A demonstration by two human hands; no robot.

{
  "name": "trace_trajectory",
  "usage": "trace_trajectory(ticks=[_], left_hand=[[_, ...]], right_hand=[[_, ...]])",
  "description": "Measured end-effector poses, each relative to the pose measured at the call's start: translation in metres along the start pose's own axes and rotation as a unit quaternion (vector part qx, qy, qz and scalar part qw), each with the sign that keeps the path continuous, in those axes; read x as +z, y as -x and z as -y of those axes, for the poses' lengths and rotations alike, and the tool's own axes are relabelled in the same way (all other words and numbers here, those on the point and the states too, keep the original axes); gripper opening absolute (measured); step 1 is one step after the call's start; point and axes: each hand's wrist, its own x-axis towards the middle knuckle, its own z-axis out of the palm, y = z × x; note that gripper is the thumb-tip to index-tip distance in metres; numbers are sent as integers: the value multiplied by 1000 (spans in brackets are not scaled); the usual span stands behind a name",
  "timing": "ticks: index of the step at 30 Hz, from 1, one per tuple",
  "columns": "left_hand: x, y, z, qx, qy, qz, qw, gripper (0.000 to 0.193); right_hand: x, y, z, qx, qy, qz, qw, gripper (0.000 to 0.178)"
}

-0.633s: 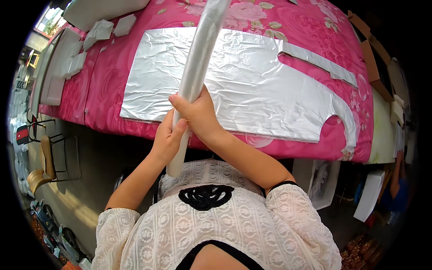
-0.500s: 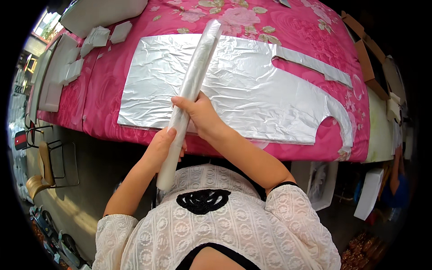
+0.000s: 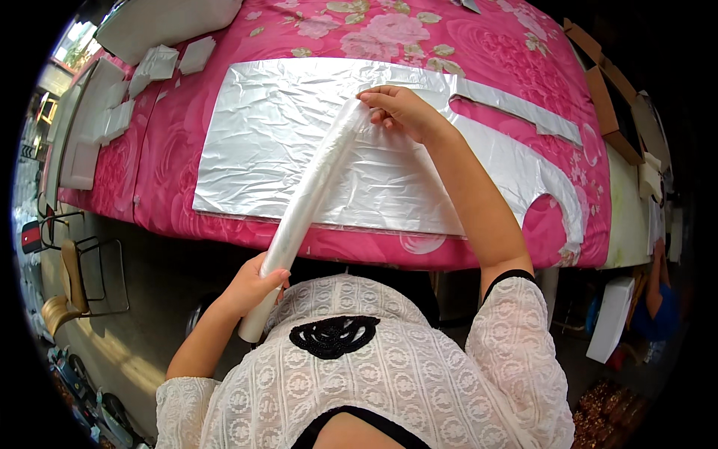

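A long roll of clear plastic film (image 3: 314, 176) slants over the table's front edge, its lower end near my waist. My left hand (image 3: 258, 284) is wrapped round the lower part of the roll. At the upper end, my right hand (image 3: 393, 112) pinches the film's edge between thumb and fingertips. A see-through flap of film seems to hang between the roll and my right forearm. Beneath lies a flat stack of crinkled silvery-white plastic sheets (image 3: 254, 135), cut with curved notches and a narrow strap at the right.
A pink flowered cloth (image 3: 172, 172) covers the table. Small white folded pieces (image 3: 157, 63) lie at the left, beside a big white bundle (image 3: 164, 22). Cardboard boxes (image 3: 613, 112) stand at the right edge. A chair (image 3: 71, 280) is at lower left, and another person (image 3: 658, 299) is at far right.
My right hand has moved from the roll's middle up to its far end. My left hand has slid lower, and the roll has shifted down toward me.
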Motion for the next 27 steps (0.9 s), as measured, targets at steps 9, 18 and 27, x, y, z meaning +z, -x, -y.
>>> trace_trajectory(ticks=[9,18,27], left_hand=[[2,2,-4,3,4,10,1000,53],[-26,20,8,-54,-13,113,992,58],[-42,-1,-68,138,-333,179,915,47]], right_hand=[[5,-5,1,-37,109,108,987,19],[-137,14,-4,-93,125,-211,965,18],[-173,38,-9,-141,132,-214,958,15]])
